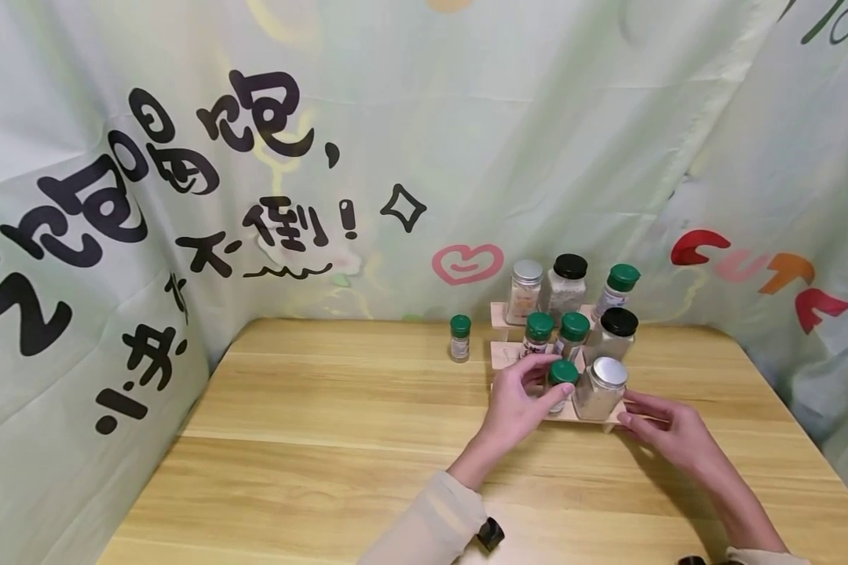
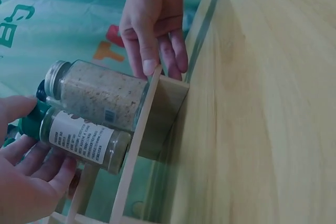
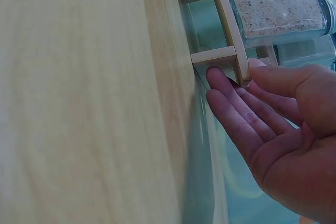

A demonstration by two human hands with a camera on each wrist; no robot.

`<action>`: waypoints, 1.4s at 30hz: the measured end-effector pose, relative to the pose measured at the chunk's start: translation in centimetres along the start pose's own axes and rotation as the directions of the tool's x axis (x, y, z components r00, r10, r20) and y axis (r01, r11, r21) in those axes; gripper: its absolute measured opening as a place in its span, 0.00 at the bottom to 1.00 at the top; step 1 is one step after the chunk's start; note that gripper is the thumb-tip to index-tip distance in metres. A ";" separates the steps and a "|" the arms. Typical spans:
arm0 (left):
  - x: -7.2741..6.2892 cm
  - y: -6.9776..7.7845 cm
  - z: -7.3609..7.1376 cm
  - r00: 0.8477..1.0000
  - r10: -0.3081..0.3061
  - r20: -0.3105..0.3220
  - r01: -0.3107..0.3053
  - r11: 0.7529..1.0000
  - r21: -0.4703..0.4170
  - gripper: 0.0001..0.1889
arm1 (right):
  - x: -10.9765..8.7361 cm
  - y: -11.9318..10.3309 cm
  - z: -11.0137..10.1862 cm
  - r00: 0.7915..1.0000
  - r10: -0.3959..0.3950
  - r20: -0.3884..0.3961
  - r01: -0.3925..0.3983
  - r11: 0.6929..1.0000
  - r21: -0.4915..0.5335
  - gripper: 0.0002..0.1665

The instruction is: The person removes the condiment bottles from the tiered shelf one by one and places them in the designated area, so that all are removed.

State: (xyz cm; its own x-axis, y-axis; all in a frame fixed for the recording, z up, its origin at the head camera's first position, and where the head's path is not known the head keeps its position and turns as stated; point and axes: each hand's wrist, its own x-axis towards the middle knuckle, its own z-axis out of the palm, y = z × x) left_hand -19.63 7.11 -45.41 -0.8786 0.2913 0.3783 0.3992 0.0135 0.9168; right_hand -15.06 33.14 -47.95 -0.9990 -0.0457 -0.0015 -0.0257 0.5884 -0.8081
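Observation:
My left hand (image 1: 516,400) holds a small green-capped spice jar (image 2: 86,140) at its cap, thumb on one side and fingers on the other. The jar's base is at the front tier of a tiered wooden spice rack (image 2: 137,145). Right beside it on that tier stands a larger silver-lidded jar (image 1: 599,392) of pale, coarse seasoning. At the rack's right end, my right hand (image 1: 678,435) pinches the front tier's corner. In the right wrist view its thumb (image 3: 270,77) lies on top of the board, with fingers beneath.
Higher tiers bear two green-capped jars (image 1: 572,328), a black-lidded jar (image 1: 611,337), and behind them silver-, black- and green-topped ones. One small green-capped jar (image 1: 459,339) stands on the wooden table (image 1: 311,424) left of the rack. A printed curtain (image 1: 396,118) hangs behind.

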 end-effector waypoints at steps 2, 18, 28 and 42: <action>-0.1 0.2 -0.4 1.000 0.011 0.012 -0.011 1.000 -0.009 0.19 | 0.1 0.0 0.0 1.000 -0.006 -0.005 0.006 1.000 -0.017 0.33; -0.7 1.1 -4.8 0.993 0.092 0.076 -0.089 0.995 -0.038 0.19 | 0.1 0.2 -0.2 1.000 -0.001 -0.020 0.000 0.999 -0.054 0.34; -0.5 0.9 -8.1 0.997 0.079 -0.017 -0.079 0.996 -0.030 0.18 | 0.0 0.1 0.2 0.998 -0.052 -0.039 0.052 0.998 -0.022 0.31; 0.5 0.5 -11.9 0.993 0.047 -0.106 -0.049 0.999 -0.021 0.18 | 0.2 0.1 0.1 1.000 -0.010 -0.027 0.008 0.998 -0.062 0.33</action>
State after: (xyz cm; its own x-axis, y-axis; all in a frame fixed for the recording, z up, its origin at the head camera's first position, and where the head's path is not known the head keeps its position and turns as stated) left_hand -23.03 -4.14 -43.22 -0.8817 0.1888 0.4323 0.4365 -0.0210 0.8994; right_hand -15.24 33.15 -48.06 -0.9993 -0.0298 0.0221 -0.0360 0.6370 -0.7700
